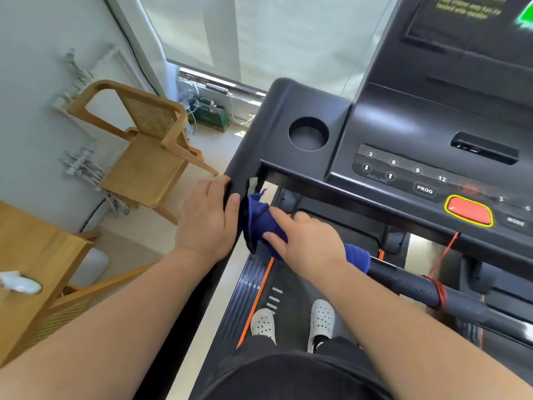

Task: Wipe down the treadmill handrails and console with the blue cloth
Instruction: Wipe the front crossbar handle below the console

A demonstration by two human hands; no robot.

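A black treadmill console with buttons and a round cup holder fills the upper right. My left hand grips the black left handrail just below the console's corner. My right hand presses the crumpled blue cloth against the inner side of that rail, where the horizontal front bar meets it. Part of the cloth sticks out past my right wrist, wrapped on the bar.
A red safety cord is wound round the front bar. A red stop button sits on the console. My feet in white shoes stand on the belt. A wooden chair and a wooden table stand to the left.
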